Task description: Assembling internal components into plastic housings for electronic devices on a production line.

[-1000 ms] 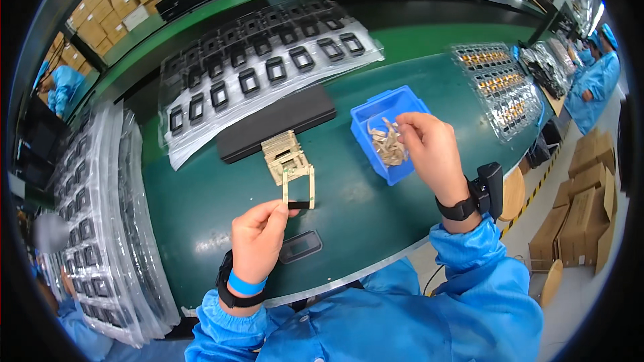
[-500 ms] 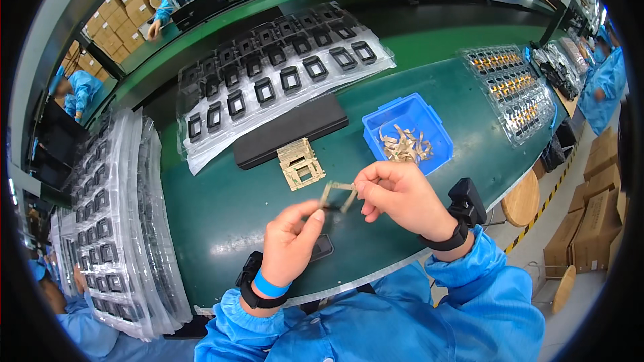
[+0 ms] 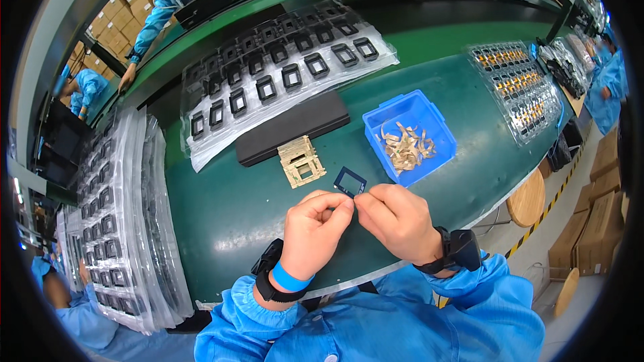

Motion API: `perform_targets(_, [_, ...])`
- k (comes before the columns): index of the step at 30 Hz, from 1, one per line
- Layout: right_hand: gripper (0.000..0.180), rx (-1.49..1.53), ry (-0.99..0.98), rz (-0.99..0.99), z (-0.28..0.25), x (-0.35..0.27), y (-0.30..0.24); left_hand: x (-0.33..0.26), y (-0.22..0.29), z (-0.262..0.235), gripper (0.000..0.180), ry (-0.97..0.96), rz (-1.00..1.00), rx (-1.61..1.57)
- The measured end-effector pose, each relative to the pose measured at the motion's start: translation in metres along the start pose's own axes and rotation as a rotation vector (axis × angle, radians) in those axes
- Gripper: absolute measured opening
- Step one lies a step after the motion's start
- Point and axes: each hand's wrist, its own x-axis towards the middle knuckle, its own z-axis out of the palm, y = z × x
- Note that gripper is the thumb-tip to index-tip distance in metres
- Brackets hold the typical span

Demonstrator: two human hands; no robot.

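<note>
Left hand (image 3: 316, 229) pinches near corner of your dark rectangular frame (image 3: 359, 188), over table (image 3: 228, 209); your right hand (image 3: 401, 226) alongside, grip unclear. Loose strips (image 3: 407, 152) in blue bin (image 3: 407, 109): batch likely part done. Beige frame stack (image 3: 293, 152): presumably left.

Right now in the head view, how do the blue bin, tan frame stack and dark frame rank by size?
1. Blue bin
2. Tan frame stack
3. Dark frame: partly covered; visible part clearly smallest

Left hand (image 3: 314, 231) and right hand (image 3: 399, 222) pinch at a dark frame (image 3: 355, 172) above the green desk (image 3: 231, 228).
Near it: a stack of beige frames (image 3: 292, 155) and a blue bin (image 3: 410, 107) of curled strips (image 3: 408, 150).
</note>
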Motion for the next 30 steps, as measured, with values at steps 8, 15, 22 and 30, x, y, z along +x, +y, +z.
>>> perform_targets(8, [0.018, 0.169, 0.075, 0.209, -0.01, -0.004, 0.006, 0.011, -0.006, 0.02, 0.007, 0.011, 0.15, 0.038])
perform_targets(15, [0.01, 0.043, 0.328, 0.483, -0.049, -0.006, 0.036, 0.04, 0.005, 0.036, 0.007, 0.028, 0.264, 0.269])
perform_targets(22, [0.008, 0.09, 0.41, 0.559, -0.069, -0.017, 0.048, 0.09, 0.004, 0.066, 0.012, 0.044, 0.428, 0.437])
perform_targets(30, [0.008, 0.076, 0.398, 0.502, -0.067, -0.016, 0.044, 0.101, -0.009, 0.069, 0.015, 0.1, 0.541, 0.517])
